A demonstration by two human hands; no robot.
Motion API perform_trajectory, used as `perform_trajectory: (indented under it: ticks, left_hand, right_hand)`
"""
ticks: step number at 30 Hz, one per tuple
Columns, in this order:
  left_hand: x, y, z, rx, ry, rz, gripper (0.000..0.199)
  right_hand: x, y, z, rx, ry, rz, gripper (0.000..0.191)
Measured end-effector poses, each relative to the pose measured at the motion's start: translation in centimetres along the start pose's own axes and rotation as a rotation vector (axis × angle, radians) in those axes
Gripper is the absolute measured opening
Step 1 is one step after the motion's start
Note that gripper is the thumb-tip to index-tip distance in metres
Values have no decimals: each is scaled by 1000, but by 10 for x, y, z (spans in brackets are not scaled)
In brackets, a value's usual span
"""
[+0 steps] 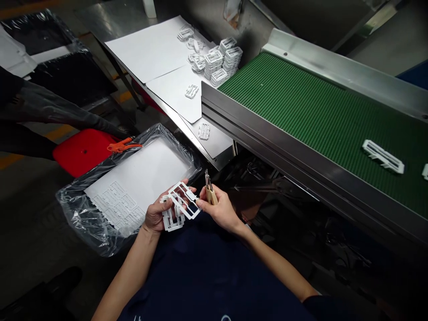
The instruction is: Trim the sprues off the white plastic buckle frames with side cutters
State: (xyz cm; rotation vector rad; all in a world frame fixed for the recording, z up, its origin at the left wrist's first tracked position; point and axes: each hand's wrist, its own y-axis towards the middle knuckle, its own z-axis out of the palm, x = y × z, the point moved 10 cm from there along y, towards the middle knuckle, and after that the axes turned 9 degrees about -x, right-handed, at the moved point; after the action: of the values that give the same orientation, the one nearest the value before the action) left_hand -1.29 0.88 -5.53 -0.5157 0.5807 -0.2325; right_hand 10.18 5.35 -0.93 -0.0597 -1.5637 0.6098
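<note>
My left hand [158,211] is closed around several white plastic frames [173,219], held together in front of my body. Between the thumb and fingers of my right hand [219,207] is the edge of one white slotted frame [185,200], which overlaps the ones on the left. The same right hand also grips a utility knife [210,194] with a tan handle, its tip pointing up. Below and left of my hands, a plastic-lined box [100,236] holds a white sheet [147,167] with rows of white frames [117,206] lying on it.
A green conveyor belt [301,111] runs along the right, carrying a white part [383,156]. Stacked white frames [217,62] stand on the metal table [220,145] beside it. Orange-handled pliers [123,146] lie near a red stool [80,151]. A person's leg [60,107] is at left.
</note>
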Motion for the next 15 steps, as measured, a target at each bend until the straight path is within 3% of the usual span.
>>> perform_trajectory:
  ticks: [3,7,11,15]
  left_hand:
    - [-13,-3,-6,-62,111,15,49]
    - [-39,-3,-17,-203,424,36,20]
    - [-60,-8,9,-103,767,156,23]
    - [-67,-4,20,-30,974,182,25]
  right_hand:
    - [3,0,-7,-52,-63,-52,19]
    - [5,1,-12,-73,-130,-92,17]
    - [4,-9,-11,-34,-212,-90,17]
    - [-27,-4,-20,-21,-271,30,30]
